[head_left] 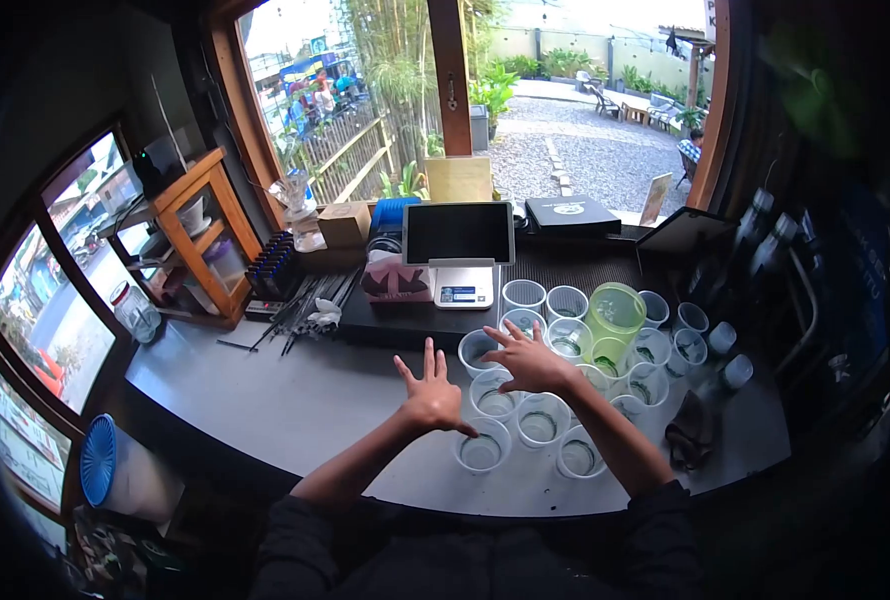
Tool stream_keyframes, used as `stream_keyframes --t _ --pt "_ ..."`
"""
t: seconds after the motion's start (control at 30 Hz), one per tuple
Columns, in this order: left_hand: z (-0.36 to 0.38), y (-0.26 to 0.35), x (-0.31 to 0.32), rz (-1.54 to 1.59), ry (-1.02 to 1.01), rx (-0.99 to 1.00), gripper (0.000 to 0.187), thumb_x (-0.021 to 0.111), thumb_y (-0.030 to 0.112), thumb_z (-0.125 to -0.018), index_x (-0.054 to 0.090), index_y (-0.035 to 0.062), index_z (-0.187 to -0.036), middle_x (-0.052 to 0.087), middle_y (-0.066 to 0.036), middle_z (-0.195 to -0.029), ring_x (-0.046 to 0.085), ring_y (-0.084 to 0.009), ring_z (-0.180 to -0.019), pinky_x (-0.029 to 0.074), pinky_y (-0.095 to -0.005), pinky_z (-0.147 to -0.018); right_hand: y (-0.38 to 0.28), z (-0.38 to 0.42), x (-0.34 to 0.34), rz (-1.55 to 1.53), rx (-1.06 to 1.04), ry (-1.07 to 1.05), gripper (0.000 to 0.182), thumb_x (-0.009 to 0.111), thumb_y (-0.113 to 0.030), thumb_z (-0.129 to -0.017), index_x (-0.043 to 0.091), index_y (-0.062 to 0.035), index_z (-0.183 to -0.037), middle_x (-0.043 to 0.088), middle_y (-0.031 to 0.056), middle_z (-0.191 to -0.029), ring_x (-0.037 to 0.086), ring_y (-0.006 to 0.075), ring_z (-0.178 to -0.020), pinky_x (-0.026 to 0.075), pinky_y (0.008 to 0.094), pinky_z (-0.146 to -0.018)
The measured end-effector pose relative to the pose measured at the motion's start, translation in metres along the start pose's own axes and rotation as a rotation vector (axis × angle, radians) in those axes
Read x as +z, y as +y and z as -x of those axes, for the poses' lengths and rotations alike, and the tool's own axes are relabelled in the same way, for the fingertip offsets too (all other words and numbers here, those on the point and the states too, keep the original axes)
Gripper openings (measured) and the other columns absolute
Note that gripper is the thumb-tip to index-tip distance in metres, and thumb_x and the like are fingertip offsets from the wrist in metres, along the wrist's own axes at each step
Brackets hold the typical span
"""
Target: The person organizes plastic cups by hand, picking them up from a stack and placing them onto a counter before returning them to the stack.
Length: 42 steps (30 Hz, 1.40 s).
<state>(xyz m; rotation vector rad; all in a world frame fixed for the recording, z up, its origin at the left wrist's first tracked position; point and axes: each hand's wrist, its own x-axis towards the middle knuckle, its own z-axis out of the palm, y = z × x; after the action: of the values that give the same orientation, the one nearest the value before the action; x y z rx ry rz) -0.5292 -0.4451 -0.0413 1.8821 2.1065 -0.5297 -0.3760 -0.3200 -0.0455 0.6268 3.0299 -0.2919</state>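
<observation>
My left hand (431,398) is open with its fingers spread over the counter, its thumb close to the rim of a clear plastic cup (481,456) at the front left of a group. Above the cups hovers my right hand (530,361), also open, fingers spread and nothing in it. It overlaps some cups in this view and partly hides them. A clear cup (542,421) stands below that hand, and another cup (581,455) is by my right forearm. Behind them rises a green translucent pitcher (617,308) among several more clear cups.
A tablet on a stand (459,234) is at the back of the grey counter (265,375). Black straws (315,305) lie to the left, near a wooden cabinet (205,235). A dark cloth (692,432) lies at the right. A blue-lidded container (115,465) stands at the lower left.
</observation>
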Motion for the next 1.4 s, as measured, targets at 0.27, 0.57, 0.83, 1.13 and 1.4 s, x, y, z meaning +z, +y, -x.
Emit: stream_keyframes --t 0.27,0.57,0.83,1.13,1.4 --pt "-0.012 -0.01 0.024 0.388 -0.177 0.246 0.07 0.073 0.068 -0.063 0.07 0.0016 -0.084 0.07 -0.016 -0.074 0.07 -0.0266 -0.066 0.055 -0.0353 -0.063 -0.004 -0.014 0.023 0.09 0.055 0.063 0.035 0.072 -0.012 -0.072 0.063 -0.0094 -0.107 0.041 0.0152 -0.141 0.029 0.0389 -0.139 0.017 0.077 -0.103" --pt "-0.014 -0.041 0.026 0.894 -0.248 0.416 0.025 0.072 0.015 -0.083 0.07 -0.0013 -0.102 0.072 -0.011 -0.083 0.071 -0.018 -0.069 0.059 -0.0297 -0.06 -0.021 0.026 0.003 -0.14 0.074 0.305 0.031 0.058 -0.028 -0.092 0.057 -0.0138 -0.119 0.032 0.0187 -0.149 0.022 0.0392 -0.142 0.015 0.0684 -0.109" --pt "0.001 -0.085 0.005 1.579 -0.035 0.616 0.03 0.075 0.02 -0.083 0.068 -0.0005 -0.104 0.07 -0.008 -0.085 0.067 -0.0123 -0.072 0.053 -0.0251 -0.06 -0.032 0.083 -0.002 -1.06 -0.109 0.705 0.072 0.045 -0.056 -0.093 0.024 -0.0142 -0.149 0.024 0.0194 -0.152 0.04 0.0365 -0.133 0.038 0.0494 -0.102" --pt "-0.004 0.013 -0.006 1.85 -0.238 0.592 0.039 0.065 0.021 -0.092 0.058 0.0 -0.124 0.066 -0.013 -0.111 0.066 -0.0227 -0.099 0.055 -0.0317 -0.088 -0.057 0.115 -0.014 -0.882 -0.024 0.861 0.074 0.083 -0.016 -0.072 0.046 -0.0155 -0.135 0.027 0.0157 -0.149 0.041 0.0338 -0.131 0.059 0.0367 -0.08" --pt "-0.021 0.039 -0.054 1.858 -0.637 0.991 0.07 0.047 0.057 -0.093 0.036 0.0097 -0.142 0.045 -0.014 -0.14 0.052 -0.0266 -0.123 0.051 -0.0464 -0.092 -0.026 0.183 -0.014 -0.713 0.013 0.994 0.042 0.075 -0.008 -0.073 0.054 -0.012 -0.109 0.038 0.0139 -0.139 0.036 0.0308 -0.134 0.033 0.0464 -0.108"
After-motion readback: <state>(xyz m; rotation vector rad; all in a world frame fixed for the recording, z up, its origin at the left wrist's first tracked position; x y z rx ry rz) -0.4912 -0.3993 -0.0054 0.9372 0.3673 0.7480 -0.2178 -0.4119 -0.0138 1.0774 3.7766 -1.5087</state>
